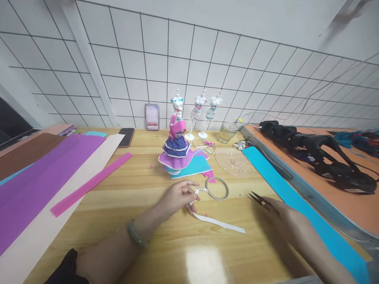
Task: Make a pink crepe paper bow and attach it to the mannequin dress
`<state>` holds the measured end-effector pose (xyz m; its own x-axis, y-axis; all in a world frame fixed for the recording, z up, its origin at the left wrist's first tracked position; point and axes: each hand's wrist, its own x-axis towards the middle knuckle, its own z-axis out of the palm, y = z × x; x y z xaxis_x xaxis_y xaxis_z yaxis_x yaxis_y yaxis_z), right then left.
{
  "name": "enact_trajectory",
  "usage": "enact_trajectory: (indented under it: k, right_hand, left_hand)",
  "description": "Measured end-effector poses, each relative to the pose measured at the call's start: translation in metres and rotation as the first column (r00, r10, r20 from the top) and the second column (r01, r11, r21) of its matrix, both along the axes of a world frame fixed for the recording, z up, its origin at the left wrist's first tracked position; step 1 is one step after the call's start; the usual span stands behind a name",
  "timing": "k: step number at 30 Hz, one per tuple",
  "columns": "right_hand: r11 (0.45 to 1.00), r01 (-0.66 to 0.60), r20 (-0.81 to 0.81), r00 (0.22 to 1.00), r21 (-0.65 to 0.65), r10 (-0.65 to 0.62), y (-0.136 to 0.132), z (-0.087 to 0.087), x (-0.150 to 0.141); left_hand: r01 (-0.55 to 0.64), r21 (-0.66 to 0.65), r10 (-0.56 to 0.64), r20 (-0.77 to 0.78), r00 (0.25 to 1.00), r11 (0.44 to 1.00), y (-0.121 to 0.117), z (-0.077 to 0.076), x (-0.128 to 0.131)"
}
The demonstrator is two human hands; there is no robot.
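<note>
Clearly, just below the middle of the frame, a narrow white tape strip (pixel 223 225), pinched between thumb and fingers of the left hand (pixel 176 199), with a loose end on the wooden tabletop (pixel 154 256) toward the lower right. Beside those fingertips, a thin tape roll (pixel 227 190), seemingly joined to the strip. Right of centre, closed in the grasp of the right hand (pixel 282 215), a dark pointed tool (pixel 258 198), scissors or tweezers, tips apart. Probably feather-light and limp, quick to twist or crease, perhaps sticky on one face; best taken by the edges, near an end, with a gentle pinch.
</note>
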<state>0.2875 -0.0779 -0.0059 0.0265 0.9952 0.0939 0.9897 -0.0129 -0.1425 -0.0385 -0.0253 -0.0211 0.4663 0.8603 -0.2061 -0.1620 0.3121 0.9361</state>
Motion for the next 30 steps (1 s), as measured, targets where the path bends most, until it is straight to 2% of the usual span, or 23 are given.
enact_trajectory:
  k: [4, 6, 10, 12, 18, 24, 30]
  right_hand:
    - [0.982, -0.137, -0.312, 0.946, -0.128, 0.091, 0.008, 0.025, -0.039]
    - [0.954, -0.213, -0.372, 0.920, -0.210, 0.123, 0.013, 0.038, -0.066]
    - [0.885, -0.401, -0.470, 0.845, -0.237, 0.257, 0.026, 0.052, -0.105]
    - [0.859, -0.445, -0.462, 0.836, -0.254, 0.296, 0.032, 0.053, -0.114]
    - [0.832, -0.481, -0.388, 0.848, -0.278, 0.361, 0.042, 0.054, -0.127]
    - [0.838, -0.469, -0.359, 0.860, -0.278, 0.362, 0.043, 0.056, -0.137]
    - [0.838, -0.453, -0.307, 0.879, -0.304, 0.364, 0.041, 0.056, -0.139]
  left_hand:
    - [0.012, 0.028, -0.012, 0.005, 1.000, 1.000, 0.000, -0.003, 0.000]
    - [0.018, 0.042, -0.018, 0.004, 1.000, 0.999, -0.001, -0.004, 0.000]
    - [0.040, 0.065, -0.039, -0.011, 0.999, 0.997, -0.003, -0.005, 0.001]
    - [0.054, 0.077, -0.052, -0.019, 0.998, 0.996, -0.004, -0.005, 0.002]
    - [0.078, 0.102, -0.077, -0.008, 0.997, 0.992, -0.005, -0.008, 0.003]
    - [0.111, 0.132, -0.108, -0.027, 0.994, 0.985, -0.007, -0.010, 0.004]
    - [0.111, 0.114, -0.107, -0.043, 0.993, 0.987, -0.008, -0.006, 0.004]
